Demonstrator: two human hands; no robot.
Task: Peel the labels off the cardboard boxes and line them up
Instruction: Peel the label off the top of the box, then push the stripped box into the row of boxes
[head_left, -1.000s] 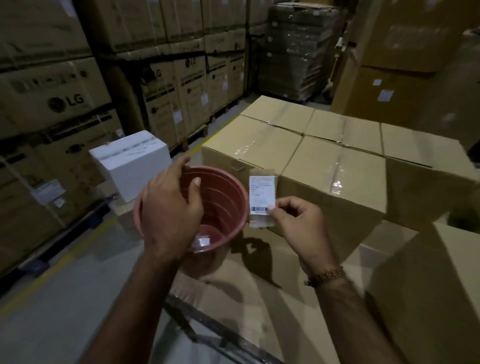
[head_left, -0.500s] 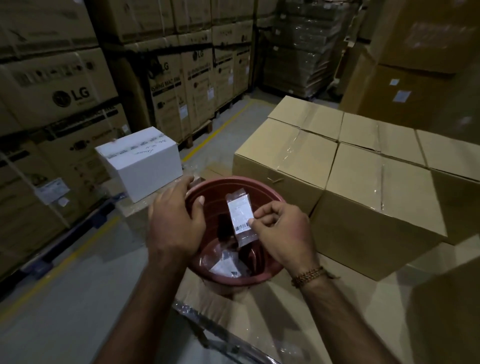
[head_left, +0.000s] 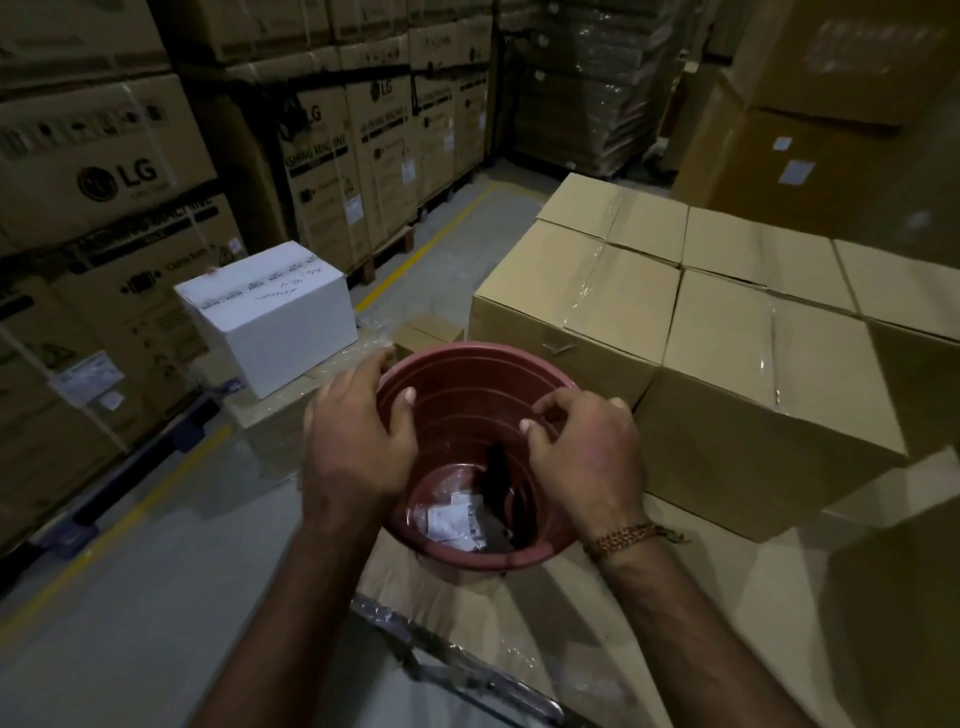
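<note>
Labels (head_left: 453, 519) half-hidden, blurred, deep in bucket (head_left: 467, 364)

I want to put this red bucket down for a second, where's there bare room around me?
The taped tops of the brown boxes to your right look bare and flat. The carton top under the bucket also has bare room toward you. It's crowded to the left: the white box fills its carton there.
</note>
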